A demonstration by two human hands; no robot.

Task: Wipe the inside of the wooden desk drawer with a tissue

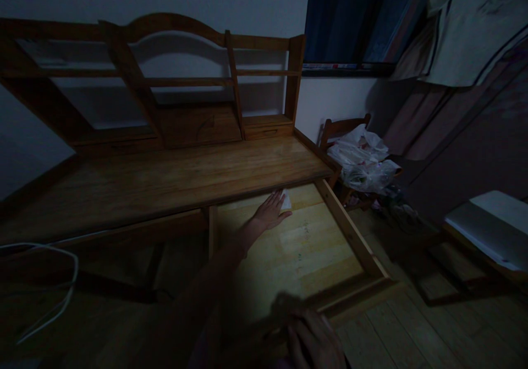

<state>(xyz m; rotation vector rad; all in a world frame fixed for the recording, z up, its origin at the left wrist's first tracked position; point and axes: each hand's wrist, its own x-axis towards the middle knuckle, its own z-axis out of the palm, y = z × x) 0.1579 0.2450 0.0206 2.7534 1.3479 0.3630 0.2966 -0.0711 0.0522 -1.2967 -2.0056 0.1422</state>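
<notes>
A wooden drawer [305, 248] is pulled out from under the desk, its pale bottom showing. Deep inside it, close to the desktop, my left hand [270, 212] presses a white tissue [286, 199] against the bottom. The fingers lie over the tissue, and part of it shows between them and the thumb. At the drawer's front edge, low in the view, my right hand [315, 339] has its fingers curled over the front board [355, 306]. Shadow hides part of this hand.
The wooden desk [165, 176] carries a shelf unit [173, 83] at its back. A white cable [76, 270] hangs at left. To the right stand a chair with plastic bags [361, 154] and a stool [454, 273] bearing a pale flat object [490, 226]. Clothes [470, 33] hang above.
</notes>
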